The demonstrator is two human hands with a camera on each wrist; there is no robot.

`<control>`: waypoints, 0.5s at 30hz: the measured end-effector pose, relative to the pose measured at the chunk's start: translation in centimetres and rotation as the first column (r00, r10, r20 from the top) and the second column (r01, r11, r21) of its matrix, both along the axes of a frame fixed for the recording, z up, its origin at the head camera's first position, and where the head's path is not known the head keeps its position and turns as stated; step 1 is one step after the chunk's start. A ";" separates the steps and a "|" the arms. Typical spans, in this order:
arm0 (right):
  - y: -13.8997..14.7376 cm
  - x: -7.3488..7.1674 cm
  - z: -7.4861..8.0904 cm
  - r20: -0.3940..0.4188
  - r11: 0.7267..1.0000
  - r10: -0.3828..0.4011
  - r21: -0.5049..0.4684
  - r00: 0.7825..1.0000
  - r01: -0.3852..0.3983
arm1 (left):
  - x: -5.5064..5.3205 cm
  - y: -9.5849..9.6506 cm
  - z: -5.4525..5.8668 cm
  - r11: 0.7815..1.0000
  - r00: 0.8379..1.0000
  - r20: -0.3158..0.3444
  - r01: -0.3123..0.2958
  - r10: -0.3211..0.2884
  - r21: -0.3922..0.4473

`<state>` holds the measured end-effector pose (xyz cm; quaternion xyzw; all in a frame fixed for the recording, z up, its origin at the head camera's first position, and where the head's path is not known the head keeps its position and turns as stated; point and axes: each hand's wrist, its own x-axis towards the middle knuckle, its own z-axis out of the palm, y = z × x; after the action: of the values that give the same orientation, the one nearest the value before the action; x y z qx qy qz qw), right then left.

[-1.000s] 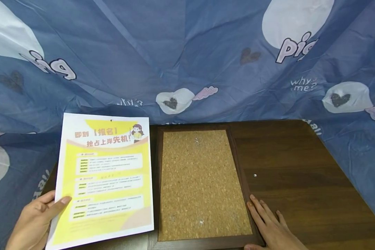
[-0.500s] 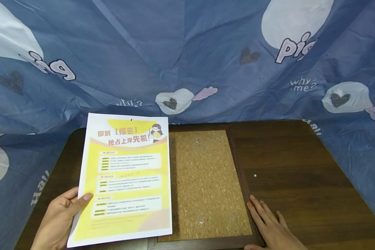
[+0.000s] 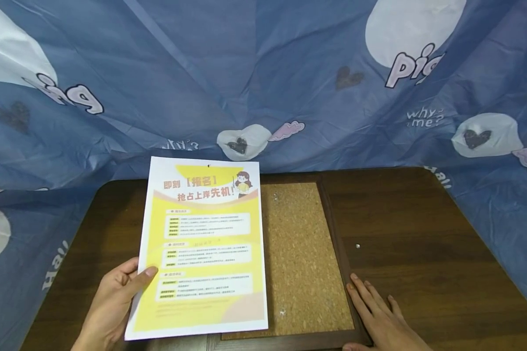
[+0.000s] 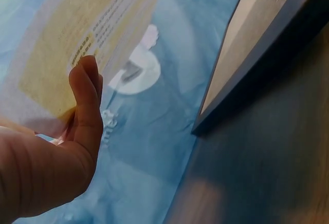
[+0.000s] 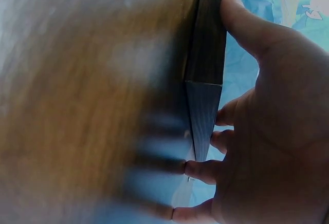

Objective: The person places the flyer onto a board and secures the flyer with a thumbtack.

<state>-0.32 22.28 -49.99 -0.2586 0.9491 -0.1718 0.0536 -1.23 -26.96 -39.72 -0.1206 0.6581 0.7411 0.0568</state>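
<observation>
A yellow and white printed poster [image 3: 202, 253] with Chinese lettering stands in front of the left part of a cork board [image 3: 305, 253] in the head view. My left hand [image 3: 114, 297] pinches its lower left edge, thumb on the printed face and fingers behind. In the left wrist view the poster [image 4: 56, 75] bends slightly above the thumb. My right hand [image 3: 384, 312] rests at the board's near right corner, fingers laid along the dark wooden frame [image 3: 335, 219]. The right wrist view has the thumb against one side of the frame [image 5: 205, 34] and fingertips by the other.
A small shiny clear piece [image 3: 357, 246] lies on the dark wooden table [image 3: 421, 219] right of the board. Clear bits stud the cork near its top [image 3: 276, 196] and bottom [image 3: 283, 312]. A blue patterned cloth [image 3: 263, 73] hangs behind the table.
My left hand has carried the poster rightward, from beside the board to over its left part, covering more of the cork. My right hand has stayed at the frame's corner.
</observation>
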 end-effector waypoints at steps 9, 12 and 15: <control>0.1 -0.2 -0.1 -0.032 1.000 0.017 -0.005 0.999 -0.017 | -0.9 3.1 -0.4 1.000 0.999 0.020 -0.025 0.025 0.000; 0.1 -0.2 -0.1 -0.040 1.000 0.021 -0.010 0.999 -0.021 | -1.0 4.0 -0.4 1.000 1.000 0.020 -0.022 0.022 0.015; 0.0 -0.2 -0.2 -0.046 1.000 0.019 -0.009 0.999 -0.020 | -1.2 4.7 -0.5 1.000 1.000 0.015 -0.019 0.018 0.025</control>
<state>-0.48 22.31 -50.18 -0.2721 0.9466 -0.1699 0.0321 -2.40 -22.27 -40.19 -0.1315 0.6471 0.7489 0.0563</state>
